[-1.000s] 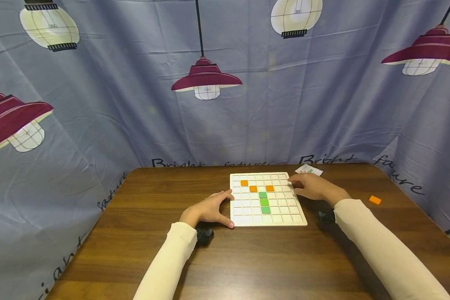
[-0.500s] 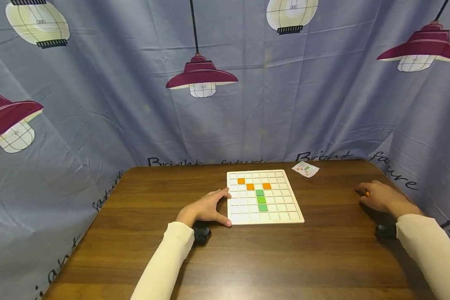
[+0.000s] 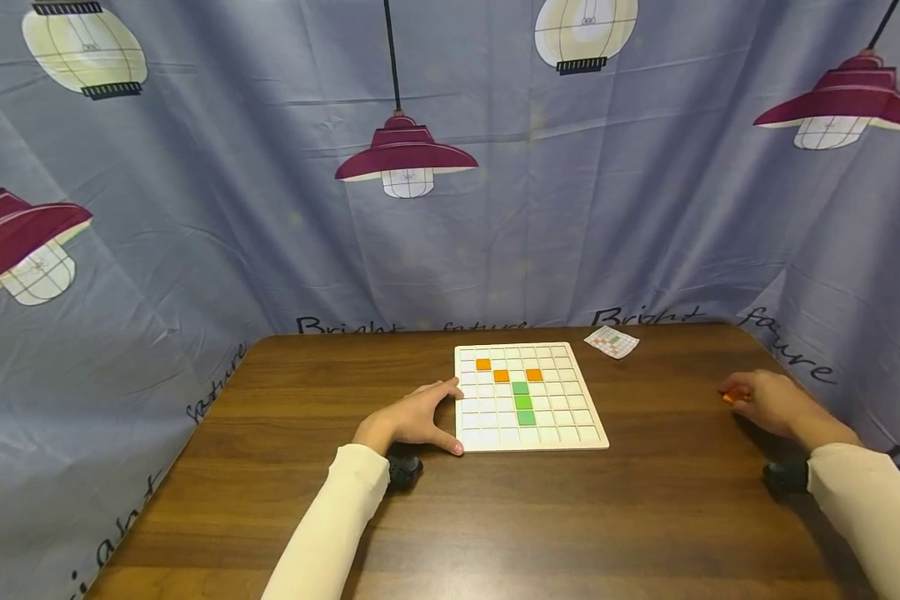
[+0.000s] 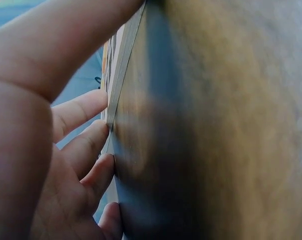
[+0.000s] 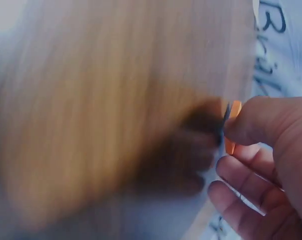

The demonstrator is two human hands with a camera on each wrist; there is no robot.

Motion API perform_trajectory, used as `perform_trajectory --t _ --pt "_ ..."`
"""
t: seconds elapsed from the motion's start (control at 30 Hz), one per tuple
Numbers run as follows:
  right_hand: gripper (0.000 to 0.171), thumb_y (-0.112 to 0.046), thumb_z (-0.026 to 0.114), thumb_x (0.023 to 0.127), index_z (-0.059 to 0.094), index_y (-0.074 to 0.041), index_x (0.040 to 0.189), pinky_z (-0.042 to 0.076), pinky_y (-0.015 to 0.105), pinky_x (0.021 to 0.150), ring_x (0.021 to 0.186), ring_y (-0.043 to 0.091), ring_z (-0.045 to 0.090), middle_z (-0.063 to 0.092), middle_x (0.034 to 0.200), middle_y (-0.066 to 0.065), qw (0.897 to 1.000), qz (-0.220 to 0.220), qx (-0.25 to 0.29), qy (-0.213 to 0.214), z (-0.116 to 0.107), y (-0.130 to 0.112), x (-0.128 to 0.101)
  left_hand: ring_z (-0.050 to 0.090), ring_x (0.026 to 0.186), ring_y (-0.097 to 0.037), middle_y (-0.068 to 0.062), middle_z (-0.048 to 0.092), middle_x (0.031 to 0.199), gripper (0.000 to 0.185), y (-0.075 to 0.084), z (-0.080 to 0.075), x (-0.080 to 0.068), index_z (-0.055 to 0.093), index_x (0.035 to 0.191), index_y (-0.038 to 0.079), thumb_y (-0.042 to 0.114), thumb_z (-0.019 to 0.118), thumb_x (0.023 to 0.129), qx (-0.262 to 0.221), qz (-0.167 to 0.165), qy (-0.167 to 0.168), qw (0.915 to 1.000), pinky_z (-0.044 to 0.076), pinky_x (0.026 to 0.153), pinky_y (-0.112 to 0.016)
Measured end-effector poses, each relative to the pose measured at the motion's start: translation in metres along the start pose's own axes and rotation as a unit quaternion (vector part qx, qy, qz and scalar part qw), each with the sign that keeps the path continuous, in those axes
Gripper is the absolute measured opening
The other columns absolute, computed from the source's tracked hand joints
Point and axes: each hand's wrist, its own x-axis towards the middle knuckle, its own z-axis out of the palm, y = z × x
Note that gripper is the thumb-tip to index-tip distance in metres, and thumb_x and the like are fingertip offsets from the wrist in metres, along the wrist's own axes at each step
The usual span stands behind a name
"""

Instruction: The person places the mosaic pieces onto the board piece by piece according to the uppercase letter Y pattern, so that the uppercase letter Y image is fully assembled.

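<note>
A white grid board (image 3: 562, 421) lies on the brown wooden table (image 3: 495, 517), carrying three orange tiles (image 3: 502, 375) and three green tiles (image 3: 523, 402). My left hand (image 3: 417, 416) rests against the board's left edge (image 4: 121, 75), thumb and straight fingers (image 4: 85, 145) touching it. Far to the right, near the table's right edge, my right hand (image 3: 772, 402) pinches a small orange tile (image 3: 729, 397) between thumb and fingers; the right wrist view shows the orange tile (image 5: 232, 127) held at the fingertips, just above the wood.
A small patterned card (image 3: 611, 341) lies behind the board's far right corner. A blue curtain (image 3: 270, 208) printed with lamps hangs close around the table's back and sides. Cream sleeves (image 3: 330, 525) cover both forearms.
My right hand left the board's right edge and moved far right to the loose orange tile, then took hold of it. The left hand stayed on the board's left edge.
</note>
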Motion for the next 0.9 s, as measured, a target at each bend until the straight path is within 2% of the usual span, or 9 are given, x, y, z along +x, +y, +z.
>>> perform_trajectory --t 0.13,0.33,0.47,0.6,0.7,0.9 --pt "0.03 -0.008 0.069 0.069 0.063 0.0 0.097 0.047 0.042 0.066 0.075 0.026 0.06 0.066 0.081 0.01 1.0 -0.006 0.015 0.008 0.002 -0.022 0.017 0.017 0.141 -0.022 0.003 0.02 0.153 0.087 0.002 -0.002 -0.001 0.04 0.132 0.025 0.054 0.078 0.059 -0.001 0.002 0.0 1.0 0.024 0.111 -0.047" --pt "0.027 -0.007 0.068 0.071 0.063 0.001 0.096 0.048 0.037 0.068 0.077 0.022 0.06 0.064 0.086 0.012 0.998 -0.04 0.046 0.031 0.01 -0.07 0.059 0.016 0.141 -0.021 0.003 0.018 0.154 0.09 0.004 -0.001 -0.002 0.038 0.134 0.025 0.055 0.078 0.059 -0.002 -0.001 -0.002 1.0 0.023 0.111 -0.046" --pt "0.025 -0.007 0.067 0.075 0.065 -0.001 0.099 0.048 0.041 0.074 0.084 0.024 0.06 0.066 0.093 0.011 0.995 -0.06 0.073 0.022 0.018 -0.111 0.087 0.016 0.141 -0.02 0.006 0.017 0.154 0.091 0.003 0.001 -0.002 0.037 0.135 0.028 0.057 0.077 0.059 0.001 -0.009 -0.003 1.0 0.024 0.111 -0.047" --pt "0.026 -0.013 0.066 0.08 0.065 -0.004 0.105 0.048 0.039 0.075 0.085 0.019 0.058 0.065 0.097 0.007 0.993 -0.074 0.088 -0.008 0.031 -0.147 0.114 0.016 0.141 -0.019 0.007 0.018 0.153 0.091 0.001 0.004 -0.003 0.037 0.135 0.029 0.058 0.077 0.059 0.005 -0.012 0.0 0.9999 0.024 0.111 -0.047" --pt "0.027 -0.015 0.065 0.082 0.064 -0.006 0.107 0.047 0.037 0.074 0.085 0.018 0.056 0.064 0.098 0.005 0.992 -0.081 0.088 -0.026 0.039 -0.164 0.128 0.017 0.141 -0.021 0.005 0.019 0.153 0.09 0.0 0.005 -0.002 0.037 0.134 0.03 0.058 0.077 0.059 0.005 -0.008 0.003 1.0 0.025 0.11 -0.048" --pt "0.024 -0.012 0.065 0.082 0.065 -0.006 0.105 0.048 0.04 0.078 0.089 0.021 0.058 0.065 0.099 0.006 0.99 -0.11 0.089 -0.026 0.046 -0.18 0.146 0.016 0.142 -0.022 0.007 0.019 0.153 0.09 0.0 0.002 -0.003 0.037 0.134 0.031 0.058 0.076 0.059 0.012 -0.011 0.005 0.9999 0.023 0.111 -0.048"
